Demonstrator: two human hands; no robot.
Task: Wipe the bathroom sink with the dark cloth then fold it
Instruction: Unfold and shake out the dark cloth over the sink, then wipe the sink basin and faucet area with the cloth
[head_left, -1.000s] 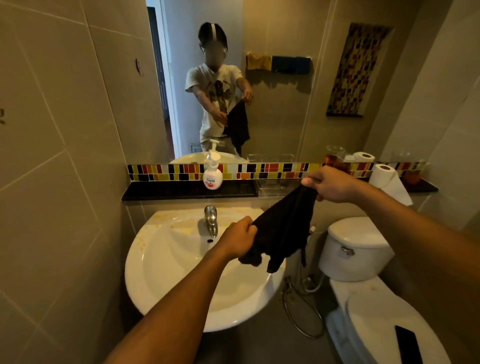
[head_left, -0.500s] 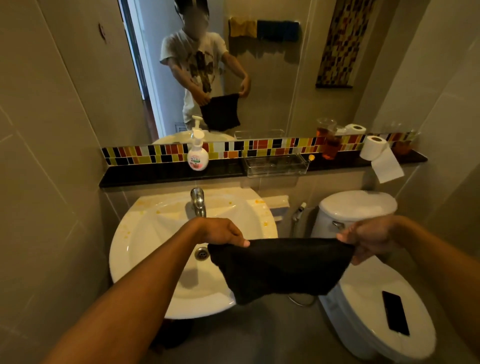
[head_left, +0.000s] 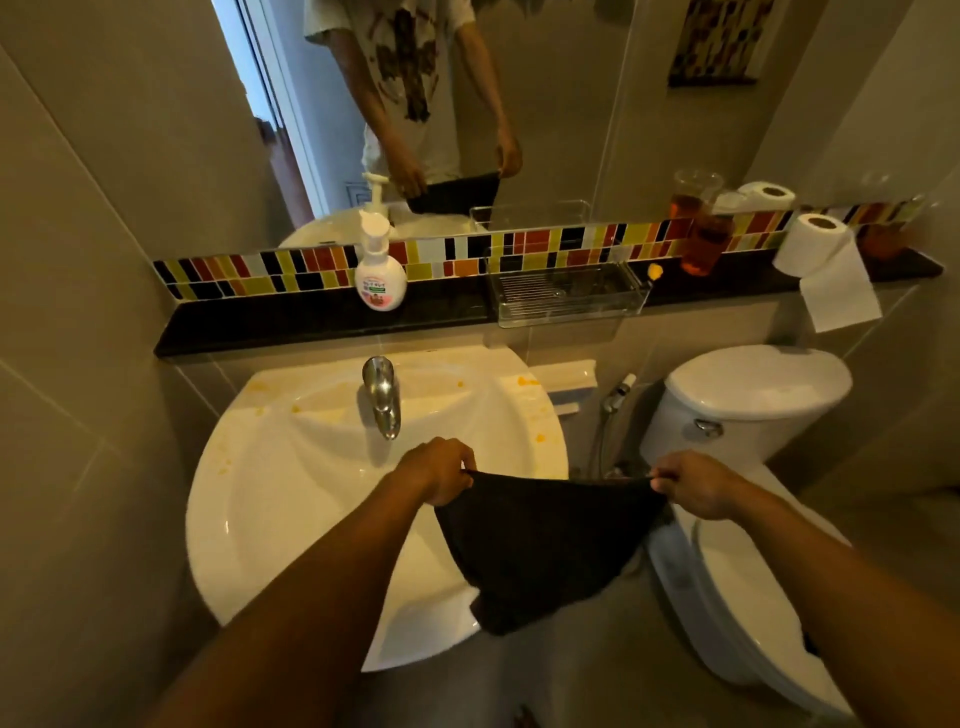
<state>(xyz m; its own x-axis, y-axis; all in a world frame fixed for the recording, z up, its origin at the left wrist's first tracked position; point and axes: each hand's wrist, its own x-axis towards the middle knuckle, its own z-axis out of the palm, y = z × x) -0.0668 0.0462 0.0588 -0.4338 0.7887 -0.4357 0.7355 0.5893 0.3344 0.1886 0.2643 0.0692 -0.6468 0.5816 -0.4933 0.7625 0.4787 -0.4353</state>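
The dark cloth hangs stretched between both hands over the right front edge of the white sink. My left hand pinches its left top corner above the basin, just in front of the chrome tap. My right hand pinches the right top corner, between the sink and the toilet. The cloth's lower edge droops to a point below the sink rim. Yellow-orange spots mark the sink's back ledge and its right and left rims.
A black shelf behind the sink carries a soap pump bottle, a clear plastic tray, an amber bottle and a toilet paper roll. The white toilet stands right of the sink. A mirror hangs above.
The view has tilted down and closer to the sink. Both hands have come nearer together with the cloth, which now sags to a point instead of hanging flat and wide.
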